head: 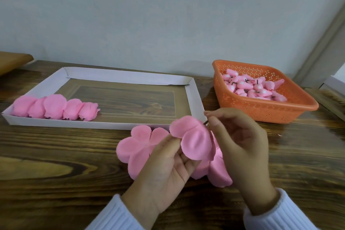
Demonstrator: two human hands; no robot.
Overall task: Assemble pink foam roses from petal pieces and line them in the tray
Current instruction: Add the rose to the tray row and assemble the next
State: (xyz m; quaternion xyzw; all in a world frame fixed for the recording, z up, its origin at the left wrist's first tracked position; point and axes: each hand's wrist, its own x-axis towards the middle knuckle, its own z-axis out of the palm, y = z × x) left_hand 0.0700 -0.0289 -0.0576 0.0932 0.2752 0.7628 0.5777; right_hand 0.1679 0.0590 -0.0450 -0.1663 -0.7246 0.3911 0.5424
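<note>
The left hand (164, 170) lies palm up, and its thumb and fingers pinch the near edge of a pink petal piece (194, 142), so this hand is closed on the petal piece. The right hand (240, 147) is just beside it on the other side of the petal piece. Its thumb and first finger are pressed together on a little dark stem (206, 122) that sticks out at the far edge of the petal piece. The other fingers of the right hand are loosely bent. Both hands come out of white ribbed sleeves (115, 214). Right under the two hands is a pile of more pink petals (134, 147), lying flat on the brown wooden table (56, 173). Past the left hand, farther away, sits a flat white tray (119, 75). Five finished pink roses (54, 106) stand in a row along the tray's near side, at the end well apart from the hands, each one touching the next. Past the right hand is an orange basket (261, 112) full of holes. Inside it lie many small pink buds (255, 87) with short dark stems. Behind everything is a pale wall (149, 15).
</note>
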